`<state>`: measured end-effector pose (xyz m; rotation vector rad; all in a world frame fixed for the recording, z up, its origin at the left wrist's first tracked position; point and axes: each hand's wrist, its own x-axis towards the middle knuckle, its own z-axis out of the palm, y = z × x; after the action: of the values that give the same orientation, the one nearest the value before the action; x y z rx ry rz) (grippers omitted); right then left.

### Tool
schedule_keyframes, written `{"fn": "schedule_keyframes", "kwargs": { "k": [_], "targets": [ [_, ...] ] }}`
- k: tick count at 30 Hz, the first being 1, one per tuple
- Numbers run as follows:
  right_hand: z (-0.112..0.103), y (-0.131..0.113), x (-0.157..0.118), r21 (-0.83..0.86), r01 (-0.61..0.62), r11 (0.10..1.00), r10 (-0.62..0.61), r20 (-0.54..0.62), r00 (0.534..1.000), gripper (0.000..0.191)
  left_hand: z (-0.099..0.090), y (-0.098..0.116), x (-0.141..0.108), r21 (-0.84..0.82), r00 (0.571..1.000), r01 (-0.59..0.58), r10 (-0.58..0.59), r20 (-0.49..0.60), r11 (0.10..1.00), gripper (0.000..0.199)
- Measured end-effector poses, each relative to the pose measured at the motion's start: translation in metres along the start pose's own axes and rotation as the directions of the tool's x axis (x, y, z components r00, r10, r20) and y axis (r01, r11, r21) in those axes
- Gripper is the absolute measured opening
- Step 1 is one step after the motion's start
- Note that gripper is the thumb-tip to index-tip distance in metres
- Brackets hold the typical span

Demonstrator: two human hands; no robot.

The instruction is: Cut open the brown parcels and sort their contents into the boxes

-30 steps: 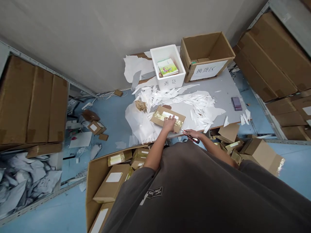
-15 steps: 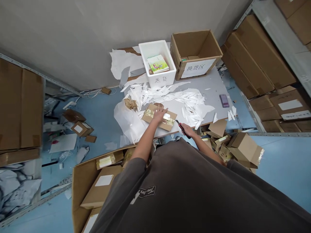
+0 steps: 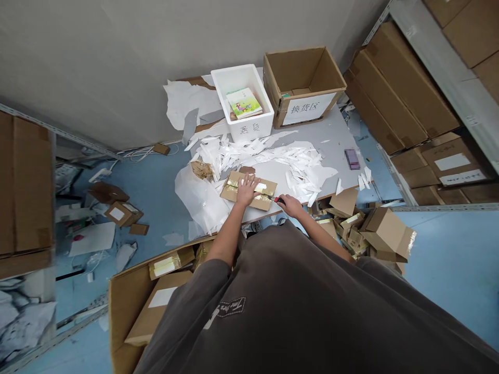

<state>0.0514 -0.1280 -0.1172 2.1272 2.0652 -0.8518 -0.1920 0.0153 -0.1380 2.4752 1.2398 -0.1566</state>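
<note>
Pressing down with open, spread fingers, the left hand (image 3: 247, 190) steadies a flat, brown rectangular cardboard carton (image 3: 257, 202) bound with shiny yellowish tape (image 3: 231, 183). That carton lies on the grey-topped counter (image 3: 331, 140), near its front edge. The right hand (image 3: 291, 205) is closed around a red-and-black utility cutter (image 3: 278, 200), whose tip meets the carton's right end, where a band of tape crosses it.

As far as can be judged, cutting is at an early stage: the carton looks shut, no flap stands up, and nothing from inside shows. Whether the blade has gone through the tape is too small to tell. Most of the tape appears to be in place, so the seal and the flaps look to be the part left undone.

Around this carton, other handling seems well advanced. White paper strips (image 3: 304, 156) lie heaped behind it, and a green-and-white illustrated book (image 3: 244, 103) rests in a white foam tub (image 3: 249, 130) at the back. Beside the tub stands a tall, open brown cardboard box (image 3: 277, 111) with a white lettered sign. Opened brown cartons (image 3: 385, 234) are piled to the right below the counter, while closed, labelled cartons (image 3: 167, 265) sit in a large cardboard bin (image 3: 119, 306) at lower left.
</note>
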Motion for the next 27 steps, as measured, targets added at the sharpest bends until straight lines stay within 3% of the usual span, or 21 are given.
{"fn": "schedule_keyframes", "kwargs": {
  "k": [12, 19, 23, 25, 27],
  "targets": [
    [0.011, -0.006, 0.003, -0.078, -0.041, 0.996, 0.034, -0.083, 0.996, 0.034, -0.001, 0.009, -0.003, 0.011, 0.999, 0.046, -0.046, -0.026, 0.999, 0.084],
    [-0.001, -0.014, 0.01, -0.039, -0.051, 0.998, 0.048, -0.064, 0.997, 0.039, 0.0, 0.008, -0.001, -0.004, 0.996, 0.081, -0.082, -0.021, 0.997, 0.083],
    [0.006, -0.003, 0.002, 0.007, -0.052, 0.999, 0.052, -0.094, 0.994, 0.042, 0.002, 0.009, 0.001, -0.005, 0.995, 0.095, -0.095, -0.025, 0.995, 0.085],
    [0.014, 0.009, -0.007, 0.096, -0.124, 0.988, 0.136, -0.13, 0.982, 0.041, 0.003, 0.009, 0.001, -0.006, 0.994, 0.103, -0.103, -0.027, 0.995, 0.084],
    [0.019, 0.027, -0.015, 0.218, -0.254, 0.942, 0.295, -0.186, 0.937, 0.04, 0.004, 0.009, 0.001, -0.007, 0.994, 0.103, -0.104, -0.027, 0.995, 0.083]
  ]
}}
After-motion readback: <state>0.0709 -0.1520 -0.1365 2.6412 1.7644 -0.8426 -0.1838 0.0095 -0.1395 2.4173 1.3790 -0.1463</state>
